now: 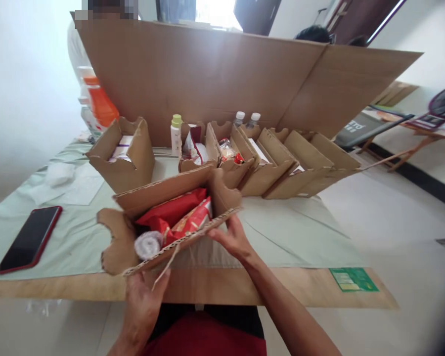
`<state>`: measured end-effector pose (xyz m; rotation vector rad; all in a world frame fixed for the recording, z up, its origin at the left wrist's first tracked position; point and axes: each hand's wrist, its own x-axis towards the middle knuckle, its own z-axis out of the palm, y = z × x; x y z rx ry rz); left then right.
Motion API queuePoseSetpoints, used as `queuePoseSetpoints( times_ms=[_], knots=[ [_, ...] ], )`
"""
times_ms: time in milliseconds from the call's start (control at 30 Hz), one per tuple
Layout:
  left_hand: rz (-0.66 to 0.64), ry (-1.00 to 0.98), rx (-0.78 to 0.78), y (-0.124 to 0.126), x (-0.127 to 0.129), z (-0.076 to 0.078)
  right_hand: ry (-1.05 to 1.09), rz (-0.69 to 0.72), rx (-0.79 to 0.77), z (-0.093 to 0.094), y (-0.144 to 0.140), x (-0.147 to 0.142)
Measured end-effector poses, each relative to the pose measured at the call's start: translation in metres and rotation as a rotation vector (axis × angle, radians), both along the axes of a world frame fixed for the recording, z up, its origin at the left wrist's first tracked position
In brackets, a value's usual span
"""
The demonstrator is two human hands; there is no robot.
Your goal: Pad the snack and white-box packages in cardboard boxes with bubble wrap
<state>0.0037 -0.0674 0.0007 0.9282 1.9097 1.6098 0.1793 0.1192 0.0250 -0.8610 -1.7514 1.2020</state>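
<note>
Head view looks down on a small cardboard box [163,217] held tilted just above the near edge of the counter [282,232], at about 6 o'clock in the frame. Left hand [143,301] is clamped on the box's near lower corner, fingers curled round the raw corrugated edge, with a loose strip of cardboard hanging by the thumb. Right hand [234,238] pinches the box's right end at about 3 o'clock, fingers closed on the flap. Inside lie red snack packets [178,215] and a white roll [148,244] at the left end. The box looks light and fairly stiff, though its thin walls would likely buckle if squeezed; supporting the bottom corners seems safer than gripping the flaps, and the loose contents could slide toward the low end. At 12 o'clock stands a row of similar boxes [274,163] before a tall cardboard sheet [207,74], near enough to bump. A phone [29,238] lies at 9 o'clock, well apart. Open room lies to the right, toward 3 o'clock.
</note>
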Motion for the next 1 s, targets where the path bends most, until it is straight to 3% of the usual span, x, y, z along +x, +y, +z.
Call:
queuePoseSetpoints(
  times_ms=[67, 133, 300, 400, 533, 700, 867, 1000],
  knots=[
    [0.097, -0.051, 0.021, -0.018, -0.002, -0.001, -0.014, 0.154, -0.013, -0.001, 0.011, -0.035],
    [0.104, -0.105, -0.008, -0.032, 0.005, -0.001, -0.028, 0.218, 0.003, -0.002, 0.021, -0.063],
    [0.026, -0.139, -0.148, -0.05, 0.026, -0.014, -0.077, 0.074, 0.073, -0.015, 0.019, -0.1],
    [0.038, -0.129, -0.149, -0.051, 0.032, -0.025, -0.083, -0.005, 0.135, -0.029, 0.009, -0.11],
    [0.162, -0.194, -0.043, -0.044, 0.038, -0.03, -0.073, -0.006, 0.292, -0.043, -0.002, -0.122],
    [0.148, -0.201, 0.027, -0.035, 0.04, -0.03, -0.025, -0.005, 0.374, -0.048, -0.007, -0.13],
    [0.026, -0.116, 0.088, -0.024, 0.034, -0.041, -0.006, -0.037, 0.274, -0.058, 0.002, -0.127],
    [-0.078, -0.052, 0.159, 0.018, 0.02, -0.038, 0.014, -0.15, 0.094, -0.071, 0.017, -0.122]
  ],
)
